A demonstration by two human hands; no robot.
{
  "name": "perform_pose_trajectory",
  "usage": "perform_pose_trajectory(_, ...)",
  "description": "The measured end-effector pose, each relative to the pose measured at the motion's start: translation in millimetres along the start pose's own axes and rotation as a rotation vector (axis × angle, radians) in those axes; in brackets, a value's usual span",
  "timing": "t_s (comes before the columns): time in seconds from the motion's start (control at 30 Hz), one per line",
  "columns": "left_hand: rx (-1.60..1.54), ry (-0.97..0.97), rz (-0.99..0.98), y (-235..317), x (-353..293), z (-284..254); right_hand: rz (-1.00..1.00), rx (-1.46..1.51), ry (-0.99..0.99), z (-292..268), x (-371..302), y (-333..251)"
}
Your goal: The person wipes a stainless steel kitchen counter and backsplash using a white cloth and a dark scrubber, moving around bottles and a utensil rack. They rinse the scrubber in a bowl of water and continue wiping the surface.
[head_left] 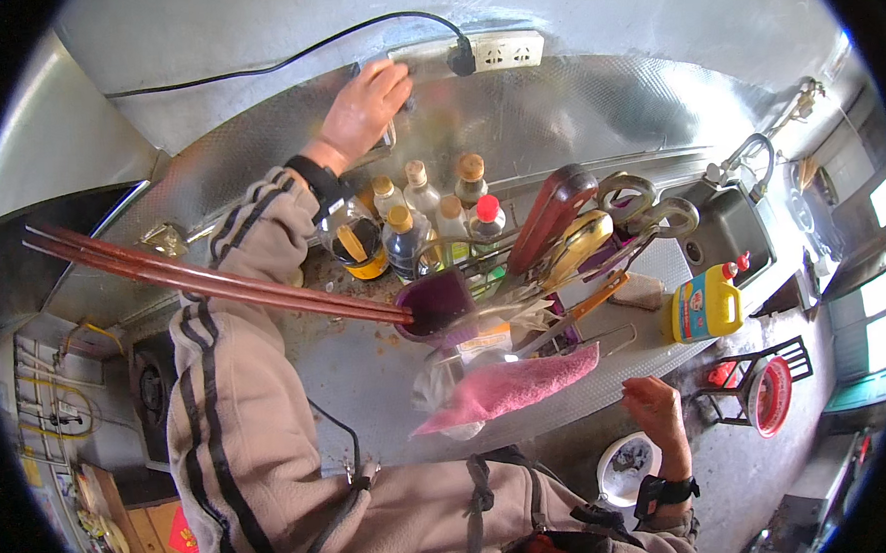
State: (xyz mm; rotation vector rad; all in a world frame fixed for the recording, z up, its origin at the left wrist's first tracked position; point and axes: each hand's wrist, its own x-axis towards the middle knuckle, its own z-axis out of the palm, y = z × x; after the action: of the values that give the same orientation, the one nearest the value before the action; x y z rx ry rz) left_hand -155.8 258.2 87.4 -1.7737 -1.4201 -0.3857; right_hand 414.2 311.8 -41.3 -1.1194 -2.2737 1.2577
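Observation:
My left hand (362, 108) is raised at the back wall, left of the socket strip. Its fingers are curled closed, and whatever is inside them is hidden. A small dark-edged thing (387, 139) shows partly behind that hand. Below it stand several bottles, among them a dark one with a yellow cap (401, 241) and one with a red cap (487, 217). At the counter's front right, my right hand (658, 405) hangs over the edge, fingers loosely bent and nothing visible in them. The yellow jug (703, 303) is the nearest thing on the counter to it.
Long red-brown chopsticks (233, 282) jut left from a purple holder (438, 303) crowded with utensils and scissors (672, 218). A pink cloth (514, 388) hangs in front. The sink (726, 224) lies right; a white bucket (628, 467) and dark chair (740, 391) stand below.

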Motion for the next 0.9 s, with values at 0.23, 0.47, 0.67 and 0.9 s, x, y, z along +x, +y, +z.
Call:
perform_pose_trajectory(0.23,-0.031,0.089,-0.279,-9,13,6,-0.089,-0.092,-0.037,4,0,12)
perform_pose_trajectory(0.47,-0.004,0.183,-0.257,-27,15,15,0.036,-0.007,0.005,0,-14,35)
perform_pose_trajectory(0.67,0.004,0.172,-0.308,-12,-7,8,0.121,0.135,-0.017,-1,-19,62)
perform_pose_trajectory(0.9,-0.18,0.077,-0.369,12,-12,-32,0.023,0.115,0.083,0,63,121)
